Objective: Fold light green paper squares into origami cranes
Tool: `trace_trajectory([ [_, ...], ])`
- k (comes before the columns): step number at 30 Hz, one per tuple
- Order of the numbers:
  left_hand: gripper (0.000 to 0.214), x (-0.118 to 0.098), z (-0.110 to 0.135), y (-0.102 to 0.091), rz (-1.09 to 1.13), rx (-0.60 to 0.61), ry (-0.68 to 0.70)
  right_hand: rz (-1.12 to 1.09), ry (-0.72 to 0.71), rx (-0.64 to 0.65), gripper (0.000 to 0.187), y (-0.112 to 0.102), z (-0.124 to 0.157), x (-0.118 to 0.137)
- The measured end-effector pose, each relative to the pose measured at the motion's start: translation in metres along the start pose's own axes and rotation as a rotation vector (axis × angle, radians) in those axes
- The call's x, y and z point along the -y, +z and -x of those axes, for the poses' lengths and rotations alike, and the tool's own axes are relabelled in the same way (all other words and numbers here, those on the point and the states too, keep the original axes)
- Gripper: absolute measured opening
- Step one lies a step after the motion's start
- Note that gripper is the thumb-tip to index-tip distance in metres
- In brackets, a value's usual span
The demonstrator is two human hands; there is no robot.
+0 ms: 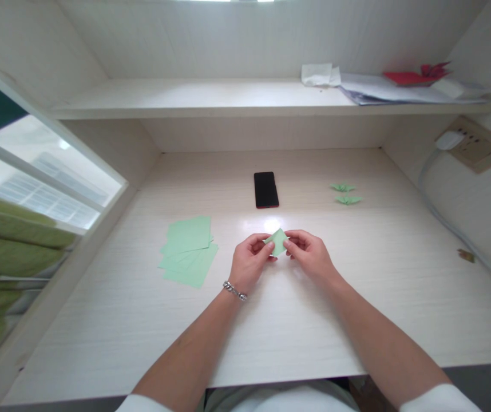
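Observation:
A small folded square of green paper is held up between my two hands, one corner pointing away from me. My left hand pinches its left corner between thumb and fingers; a silver chain bracelet circles that wrist. On the opposite corner, my right hand grips the paper the same way. Left of my hands, several loose green paper sheets lie overlapping on the desk. Two folded green paper cranes sit to the far right, one behind the other.
A black phone lies beyond my hands on the white desk. Above the back runs a shelf bearing papers and a red folded piece. A white plug with a cable is at the right wall.

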State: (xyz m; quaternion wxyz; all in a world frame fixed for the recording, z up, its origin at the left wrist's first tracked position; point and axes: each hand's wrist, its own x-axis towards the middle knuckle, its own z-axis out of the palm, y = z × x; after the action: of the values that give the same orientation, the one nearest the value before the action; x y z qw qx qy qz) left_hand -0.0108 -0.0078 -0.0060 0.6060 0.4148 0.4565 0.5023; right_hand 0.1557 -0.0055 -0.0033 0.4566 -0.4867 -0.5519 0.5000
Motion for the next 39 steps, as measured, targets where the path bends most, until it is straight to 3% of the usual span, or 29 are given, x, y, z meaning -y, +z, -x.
trace_trajectory([
  [5, 0.035, 0.0004, 0.0017, 0.0005, 0.018, 0.079, -0.042, 0.1, -0.104, -0.103, 0.03, 0.001, 0.0011, 0.0005],
  [8, 0.033, 0.0011, 0.0016, 0.0012, 0.028, 0.064, -0.038, 0.137, -0.175, -0.138, 0.027, 0.0027, 0.0014, 0.0007],
  [17, 0.03, 0.0019, 0.0018, 0.0037, 0.083, 0.039, -0.029, 0.267, -0.328, -0.136, 0.031, 0.0062, 0.0065, 0.0029],
  [27, 0.031, 0.0016, 0.0016, 0.0052, 0.133, 0.022, -0.037, 0.354, -0.388, -0.157, 0.033, 0.0071, 0.0072, 0.0001],
  [39, 0.031, -0.0062, 0.0012, 0.0048, 0.19, -0.003, -0.089, 0.292, -0.37, -0.107, 0.032, 0.0083, 0.0101, 0.0053],
])
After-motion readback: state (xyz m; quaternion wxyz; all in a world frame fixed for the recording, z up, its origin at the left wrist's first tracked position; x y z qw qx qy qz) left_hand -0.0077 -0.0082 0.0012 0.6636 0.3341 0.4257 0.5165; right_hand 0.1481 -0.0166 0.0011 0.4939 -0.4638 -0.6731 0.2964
